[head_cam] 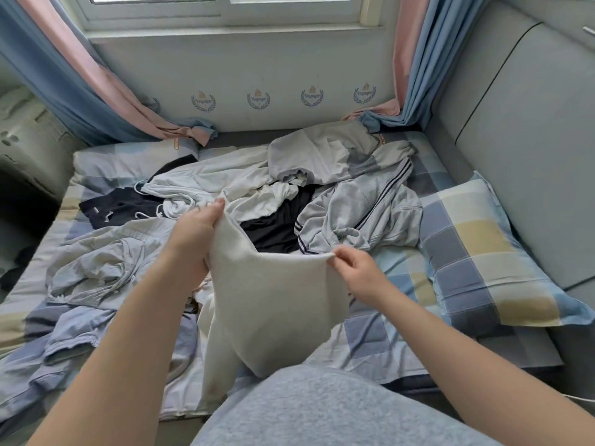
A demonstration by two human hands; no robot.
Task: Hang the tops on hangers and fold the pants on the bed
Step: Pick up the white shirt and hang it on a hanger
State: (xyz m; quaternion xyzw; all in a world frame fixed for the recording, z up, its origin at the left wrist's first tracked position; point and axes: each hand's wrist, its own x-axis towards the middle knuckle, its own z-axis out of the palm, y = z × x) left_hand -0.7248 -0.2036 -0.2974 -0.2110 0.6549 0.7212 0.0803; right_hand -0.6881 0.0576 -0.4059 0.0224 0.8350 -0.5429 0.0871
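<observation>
A soft white knit garment (pixel 273 300), gripped by left hand (pixel 193 233) and right hand (pixel 357 272), could be snagged underneath (trailing sleeve, perhaps).

A white-framed sliding window (pixel 222 8) sits at the top, letting in soft daylight; below its sill (pixel 231 31) runs a pale wall (pixel 273 69) printed with a row of blue laurel crests (pixel 258 99); the left curtain (pixel 80 85) and the right curtain (pixel 415 69), both pink and blue, bunch their hems at the far edge of the bed (pixel 396 336), whose sheet is checked in blue, grey and yellow; a matching pillow (pixel 483 252) lies against a grey padded panel (pixel 515 140) on the right; a pale, indistinct piece of furniture (pixel 22 133) stands at the left.
</observation>
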